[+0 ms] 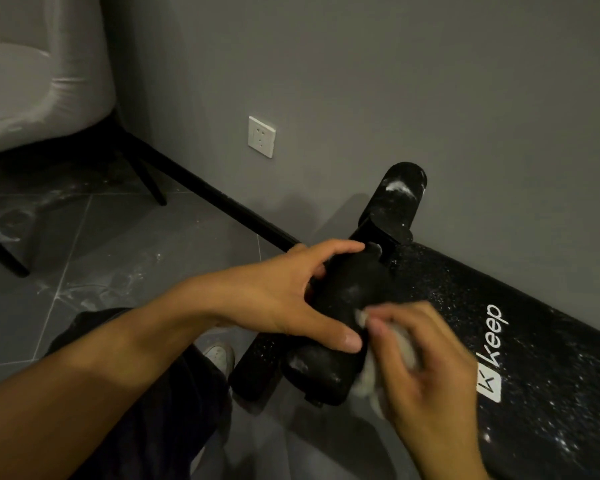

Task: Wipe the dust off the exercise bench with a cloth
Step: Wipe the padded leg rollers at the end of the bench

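— Where are your hands?

— My left hand (278,299) is curled round the near foam roller (347,292) of the exercise bench (551,393), thumb along the near side and fingers over the top. My right hand (426,368) is bunched round the cloth (407,349), a pale wad pressed against the roller's right side, right by my left thumb tip. That hand is blurred, so I can't tell how each finger lies.

— Any writing?

— White "keep" lettering (494,332) on the bench's black pad, with a square white logo holding a K just below it.

— And the dust?

— White specks all over the pad, a smear on the roller's near end, and a bigger white patch on the far roller (399,199).

— What's hard to see?

— The bench runs off the right edge, and its frame sits mostly behind my hands. The cloth is largely buried in my palm. Further out there's a white wall socket (261,136), a pale chair (32,81) cut off at the left, and a white shoe (219,355) below my forearm on the grey tiled floor (118,244).
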A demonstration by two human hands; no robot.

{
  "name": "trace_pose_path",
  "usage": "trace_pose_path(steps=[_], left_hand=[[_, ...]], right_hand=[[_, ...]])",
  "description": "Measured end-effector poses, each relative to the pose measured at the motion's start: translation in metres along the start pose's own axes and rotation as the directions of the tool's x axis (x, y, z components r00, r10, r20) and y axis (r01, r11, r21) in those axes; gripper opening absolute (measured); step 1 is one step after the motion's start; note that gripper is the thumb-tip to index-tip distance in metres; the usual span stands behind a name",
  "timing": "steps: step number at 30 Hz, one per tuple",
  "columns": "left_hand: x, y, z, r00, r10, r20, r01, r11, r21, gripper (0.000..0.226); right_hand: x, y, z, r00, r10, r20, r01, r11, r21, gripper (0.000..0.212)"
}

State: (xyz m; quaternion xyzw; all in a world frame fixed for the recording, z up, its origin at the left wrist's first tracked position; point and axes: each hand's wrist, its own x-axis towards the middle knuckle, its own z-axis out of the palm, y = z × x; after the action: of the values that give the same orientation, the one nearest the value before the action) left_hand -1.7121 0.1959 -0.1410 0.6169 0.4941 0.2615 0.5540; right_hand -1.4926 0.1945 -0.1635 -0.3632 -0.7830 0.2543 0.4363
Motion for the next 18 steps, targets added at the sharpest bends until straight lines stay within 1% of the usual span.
trace_pose_path(steps=[1,3,5,6,8,11,14,16,18], left_hand=[[-0.001,-0.002,0.000,0.999,-0.006,0.036,0.004,0.999,0.041,0.119],[-0.004,-0.004,0.000,0.994,-0.018,0.107,0.008,0.996,0.093,0.137],[-0.008,-0.008,-0.002,0.990,-0.003,0.142,-0.019,0.988,0.152,0.149],[-0.010,-0.009,-0.004,0.988,0.011,0.151,-0.037,0.985,0.170,0.151],[-0.014,-0.011,-0.006,0.988,0.049,0.147,-0.074,0.983,0.167,0.149],[-0.017,-0.012,-0.005,0.990,0.107,0.092,-0.120,0.980,0.161,0.144],[-0.015,-0.009,-0.004,0.990,0.129,0.053,-0.135,0.980,0.147,0.139],[-0.010,-0.007,-0.004,0.991,0.135,0.006,-0.135,0.984,0.114,0.132],[-0.005,-0.005,-0.003,0.991,0.127,-0.041,-0.123,0.988,0.098,0.125]], right_hand=[[0.009,0.002,0.000,1.000,0.010,-0.012,-0.011,0.999,-0.051,0.005],[0.025,0.005,0.001,0.998,0.040,-0.039,-0.044,0.993,-0.107,0.008],[0.029,0.004,0.004,0.996,0.062,-0.061,-0.068,0.993,-0.098,0.012],[0.026,0.003,0.005,0.995,0.071,-0.068,-0.076,0.994,-0.079,0.012],[0.015,0.001,0.006,0.995,0.067,-0.071,-0.070,0.997,-0.028,0.012],[-0.009,-0.003,0.006,0.999,0.016,-0.052,-0.013,0.998,0.061,0.009],[-0.027,-0.005,0.013,0.995,-0.023,-0.098,0.035,0.993,0.117,0.009],[-0.023,-0.002,0.015,0.990,-0.021,-0.142,0.034,0.995,0.095,0.011],[-0.006,0.002,0.014,0.990,0.010,-0.138,-0.004,0.999,0.046,0.010]])
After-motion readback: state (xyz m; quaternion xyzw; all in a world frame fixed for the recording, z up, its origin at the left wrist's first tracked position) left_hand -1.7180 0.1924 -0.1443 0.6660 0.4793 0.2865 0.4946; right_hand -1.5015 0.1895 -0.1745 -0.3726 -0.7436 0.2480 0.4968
